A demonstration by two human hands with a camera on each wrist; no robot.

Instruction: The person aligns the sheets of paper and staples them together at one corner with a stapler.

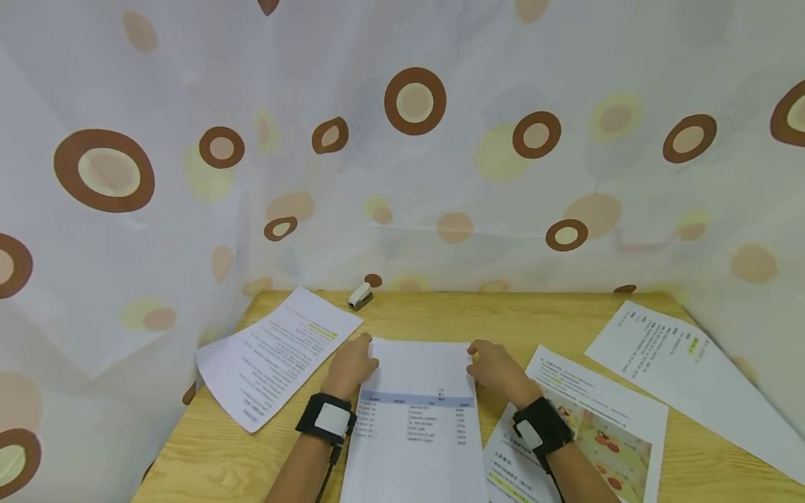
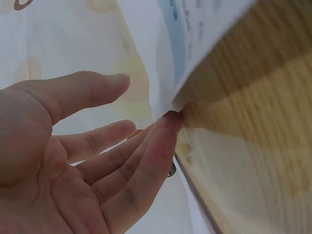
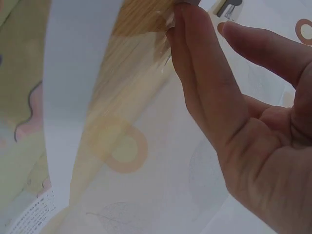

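A white printed sheet [image 1: 415, 468] with a blue header band lies in front of me, its far end between my two hands. My left hand [image 1: 350, 367] is at its far left corner. In the left wrist view its fingers [image 2: 131, 195] stretch out to the paper's edge [image 2: 161, 87], with the thumb held away. At the far right corner is my right hand [image 1: 501, 370]. The right wrist view shows its fingers [image 3: 209, 73] extended near the table surface, thumb apart from them.
Another printed sheet [image 1: 277, 356] lies at the left, with a small white stapler [image 1: 361, 296] beyond it. On the right are a sheet with colour pictures [image 1: 619, 447], partly under my right forearm, and a further sheet [image 1: 685, 370]. A patterned curtain [image 1: 478, 175] hangs behind the wooden table [image 1: 207, 447].
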